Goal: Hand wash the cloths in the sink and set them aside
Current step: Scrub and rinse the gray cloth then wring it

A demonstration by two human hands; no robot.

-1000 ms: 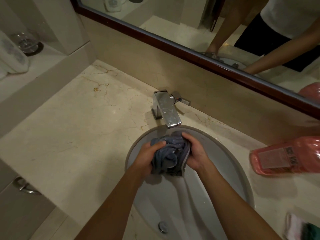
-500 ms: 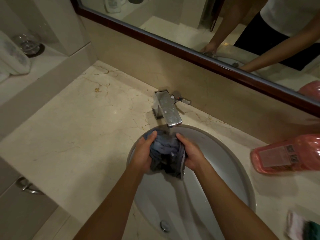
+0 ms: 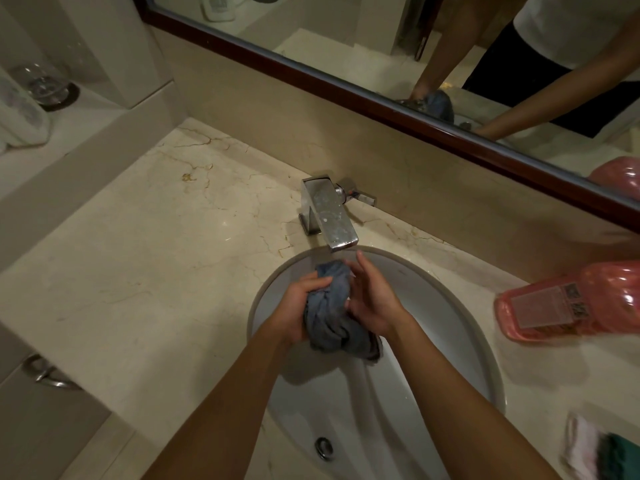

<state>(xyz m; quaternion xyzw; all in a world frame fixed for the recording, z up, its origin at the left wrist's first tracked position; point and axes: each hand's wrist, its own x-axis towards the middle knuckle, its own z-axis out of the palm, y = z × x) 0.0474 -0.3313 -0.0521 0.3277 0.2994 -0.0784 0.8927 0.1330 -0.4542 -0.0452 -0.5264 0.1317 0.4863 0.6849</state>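
Table, marble, bears the oval sink. Pink bottle lies right of it. Grey cloth, bunched over the sink below the tap: your left hand grips it; your right hand presses it, fingers straight.

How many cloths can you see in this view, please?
2, possibly more. A wet grey-blue cloth is bunched between both hands over the white oval sink. A white and dark green pile of cloth lies on the marble counter at the right edge, partly cut off.
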